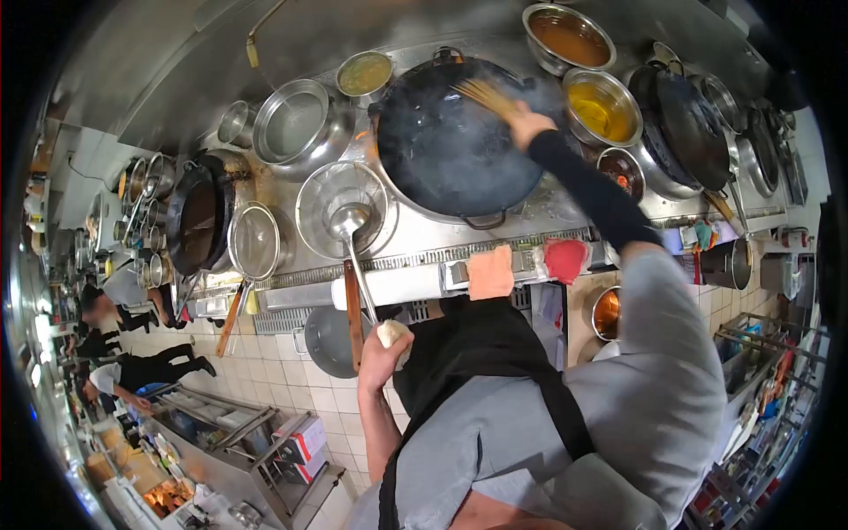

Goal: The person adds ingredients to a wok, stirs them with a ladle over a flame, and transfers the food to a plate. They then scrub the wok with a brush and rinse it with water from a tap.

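My right hand (527,124) is closed around a bamboo wok brush (486,94), its bristles over the far right part of a large dark wok (446,159). Steam or smoke hangs above the wok. My left hand (380,355) grips the handle end of a metal ladle (351,221), with something pale, perhaps cloth, at the grip. The ladle's bowl lies over a round wire strainer (305,208), whose wooden handle (352,305) points down beside my left hand.
Left of the wok stand a steel basin (291,122) and a fine-mesh skimmer (254,243). On the right are a bowl of yellow oil (602,108) and a bowl of brownish liquid (570,40). Folded cloths (490,272) lie on the front rail. Other people (146,371) are at far left.
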`<state>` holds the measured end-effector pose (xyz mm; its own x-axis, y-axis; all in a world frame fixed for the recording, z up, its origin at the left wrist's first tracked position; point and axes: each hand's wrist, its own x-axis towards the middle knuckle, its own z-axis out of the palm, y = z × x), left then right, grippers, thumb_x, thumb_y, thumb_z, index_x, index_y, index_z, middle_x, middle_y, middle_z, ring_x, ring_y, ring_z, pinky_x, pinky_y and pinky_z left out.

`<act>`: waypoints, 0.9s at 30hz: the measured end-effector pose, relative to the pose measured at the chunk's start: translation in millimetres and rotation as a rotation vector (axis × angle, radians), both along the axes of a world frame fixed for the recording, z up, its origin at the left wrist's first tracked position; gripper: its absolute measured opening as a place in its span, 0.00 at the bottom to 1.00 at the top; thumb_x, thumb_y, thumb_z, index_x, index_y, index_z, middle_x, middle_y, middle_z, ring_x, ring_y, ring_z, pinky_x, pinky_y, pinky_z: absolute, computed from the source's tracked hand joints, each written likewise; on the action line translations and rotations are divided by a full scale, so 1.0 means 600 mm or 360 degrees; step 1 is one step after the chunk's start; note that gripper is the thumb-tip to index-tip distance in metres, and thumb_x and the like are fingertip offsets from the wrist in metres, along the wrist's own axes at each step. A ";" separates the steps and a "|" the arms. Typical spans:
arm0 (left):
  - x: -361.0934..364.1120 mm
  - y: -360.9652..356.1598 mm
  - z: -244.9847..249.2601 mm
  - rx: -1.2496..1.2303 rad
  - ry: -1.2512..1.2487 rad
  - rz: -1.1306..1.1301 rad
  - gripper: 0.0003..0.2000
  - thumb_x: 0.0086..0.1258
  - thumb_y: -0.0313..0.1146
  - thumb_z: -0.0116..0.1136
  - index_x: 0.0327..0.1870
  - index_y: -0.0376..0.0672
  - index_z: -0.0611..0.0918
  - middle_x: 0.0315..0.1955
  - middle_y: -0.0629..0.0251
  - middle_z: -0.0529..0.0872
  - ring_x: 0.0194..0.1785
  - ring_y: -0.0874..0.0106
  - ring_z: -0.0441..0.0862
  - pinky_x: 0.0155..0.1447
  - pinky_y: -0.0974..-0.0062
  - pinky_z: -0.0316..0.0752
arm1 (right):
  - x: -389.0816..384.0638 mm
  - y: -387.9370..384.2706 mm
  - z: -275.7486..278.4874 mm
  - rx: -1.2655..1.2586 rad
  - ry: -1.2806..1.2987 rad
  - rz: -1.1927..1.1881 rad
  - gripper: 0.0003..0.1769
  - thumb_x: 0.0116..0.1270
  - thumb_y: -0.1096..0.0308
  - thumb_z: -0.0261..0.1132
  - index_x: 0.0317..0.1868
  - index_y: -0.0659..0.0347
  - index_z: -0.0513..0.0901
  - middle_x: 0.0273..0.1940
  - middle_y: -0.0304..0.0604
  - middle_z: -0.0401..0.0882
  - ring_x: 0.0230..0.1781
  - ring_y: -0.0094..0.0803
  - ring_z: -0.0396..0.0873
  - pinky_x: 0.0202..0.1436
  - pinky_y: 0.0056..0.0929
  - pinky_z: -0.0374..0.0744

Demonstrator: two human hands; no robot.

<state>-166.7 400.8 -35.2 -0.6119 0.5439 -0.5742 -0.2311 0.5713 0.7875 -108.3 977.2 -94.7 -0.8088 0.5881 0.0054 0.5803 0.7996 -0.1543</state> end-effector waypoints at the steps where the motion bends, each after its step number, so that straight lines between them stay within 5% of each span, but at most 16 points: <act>1: 0.001 0.021 -0.001 -0.0010 0.0061 -0.0112 0.18 0.67 0.34 0.76 0.51 0.34 0.82 0.38 0.62 0.88 0.39 0.74 0.86 0.43 0.72 0.82 | -0.061 -0.010 -0.056 -0.0054 -0.0017 -0.0110 0.18 0.70 0.65 0.63 0.60 0.50 0.82 0.56 0.57 0.80 0.48 0.56 0.87 0.53 0.54 0.85; 4: 0.013 0.088 0.018 0.0186 -0.0240 -0.0144 0.19 0.70 0.32 0.72 0.55 0.33 0.79 0.41 0.59 0.88 0.40 0.72 0.88 0.41 0.71 0.85 | -0.136 -0.144 -0.083 -0.0333 0.0113 -0.0401 0.15 0.71 0.60 0.63 0.54 0.54 0.84 0.55 0.56 0.80 0.54 0.55 0.85 0.57 0.53 0.84; 7: 0.018 0.094 0.008 0.0229 -0.0563 -0.0004 0.21 0.72 0.30 0.70 0.60 0.33 0.75 0.43 0.58 0.87 0.37 0.68 0.90 0.36 0.69 0.87 | -0.026 -0.250 -0.023 -0.0501 0.0211 -0.0073 0.16 0.69 0.61 0.65 0.55 0.54 0.84 0.55 0.54 0.81 0.54 0.54 0.86 0.58 0.52 0.84; 11: 0.041 0.031 0.006 0.0203 -0.0402 0.0246 0.25 0.71 0.29 0.71 0.66 0.39 0.74 0.43 0.60 0.86 0.34 0.69 0.89 0.33 0.71 0.85 | 0.160 -0.162 -0.044 -0.0174 -0.0497 0.0420 0.22 0.70 0.65 0.65 0.64 0.48 0.79 0.55 0.54 0.81 0.54 0.52 0.86 0.57 0.52 0.83; 12: 0.046 0.015 0.004 0.0209 -0.0307 0.0297 0.26 0.71 0.29 0.71 0.67 0.40 0.74 0.43 0.61 0.86 0.34 0.69 0.88 0.33 0.72 0.85 | 0.191 -0.149 0.089 -0.0158 -0.0617 0.0204 0.25 0.71 0.66 0.62 0.68 0.45 0.77 0.56 0.54 0.81 0.55 0.51 0.86 0.57 0.52 0.84; 14: 0.053 -0.008 0.001 0.0283 -0.0336 0.0408 0.27 0.71 0.26 0.70 0.70 0.43 0.74 0.44 0.62 0.86 0.35 0.69 0.88 0.35 0.72 0.85 | 0.180 -0.060 0.151 0.0050 -0.0330 0.0224 0.19 0.73 0.67 0.58 0.62 0.53 0.79 0.55 0.61 0.80 0.48 0.56 0.88 0.52 0.54 0.86; 16: 0.057 0.007 0.002 0.0409 -0.0329 0.0470 0.27 0.71 0.25 0.69 0.70 0.43 0.73 0.44 0.62 0.86 0.37 0.69 0.88 0.36 0.72 0.85 | 0.083 0.045 0.053 0.0185 -0.0193 0.0300 0.21 0.75 0.67 0.55 0.67 0.51 0.76 0.57 0.62 0.80 0.47 0.56 0.88 0.50 0.52 0.87; 17: 0.057 0.024 0.006 0.0400 -0.0269 0.0391 0.27 0.73 0.25 0.68 0.71 0.40 0.72 0.45 0.60 0.86 0.38 0.68 0.89 0.38 0.72 0.85 | 0.015 0.069 -0.036 0.0185 -0.0049 0.0255 0.29 0.71 0.68 0.63 0.72 0.43 0.75 0.62 0.59 0.79 0.52 0.54 0.88 0.55 0.54 0.86; 20: 0.069 0.099 0.020 0.0488 -0.0312 0.0369 0.27 0.73 0.25 0.67 0.71 0.36 0.70 0.45 0.58 0.86 0.39 0.68 0.89 0.38 0.71 0.85 | -0.106 -0.099 0.017 -0.0582 -0.0149 -0.0330 0.27 0.67 0.60 0.66 0.65 0.62 0.81 0.62 0.57 0.82 0.63 0.52 0.84 0.64 0.49 0.84; 21: 0.082 0.128 0.029 0.0558 -0.0297 0.0372 0.24 0.75 0.27 0.66 0.68 0.32 0.73 0.44 0.55 0.87 0.39 0.66 0.89 0.38 0.71 0.85 | -0.148 -0.133 -0.068 -0.0516 0.0061 -0.0436 0.26 0.67 0.59 0.66 0.61 0.67 0.81 0.61 0.58 0.83 0.63 0.52 0.84 0.66 0.47 0.83; 22: 0.087 0.153 0.024 0.0615 -0.0353 0.0354 0.22 0.76 0.28 0.65 0.66 0.33 0.74 0.44 0.53 0.88 0.39 0.65 0.89 0.37 0.70 0.85 | -0.111 -0.210 0.026 -0.0720 0.0118 -0.0496 0.22 0.67 0.59 0.66 0.58 0.61 0.84 0.61 0.58 0.82 0.61 0.54 0.84 0.64 0.48 0.83; 23: 0.090 0.167 0.020 0.0655 -0.0410 0.0331 0.20 0.77 0.29 0.64 0.64 0.33 0.75 0.45 0.51 0.88 0.39 0.65 0.89 0.37 0.70 0.85 | -0.126 -0.240 -0.065 -0.0539 0.0285 -0.0305 0.17 0.68 0.60 0.66 0.54 0.57 0.85 0.57 0.59 0.82 0.58 0.56 0.85 0.61 0.51 0.84; 25: 0.097 0.206 0.018 0.0775 -0.0443 0.0264 0.17 0.81 0.38 0.58 0.60 0.32 0.78 0.44 0.47 0.89 0.38 0.64 0.89 0.36 0.71 0.84 | -0.056 -0.296 -0.059 -0.0680 0.0499 -0.0144 0.14 0.69 0.63 0.64 0.52 0.54 0.86 0.54 0.61 0.81 0.54 0.60 0.84 0.59 0.55 0.83; 27: 0.091 0.229 -0.005 0.0865 -0.0744 0.0378 0.20 0.83 0.42 0.55 0.61 0.32 0.79 0.44 0.46 0.89 0.37 0.65 0.88 0.34 0.74 0.83 | 0.041 -0.280 -0.015 -0.0677 0.0283 0.0161 0.15 0.68 0.64 0.64 0.52 0.55 0.86 0.54 0.60 0.81 0.53 0.59 0.85 0.59 0.54 0.83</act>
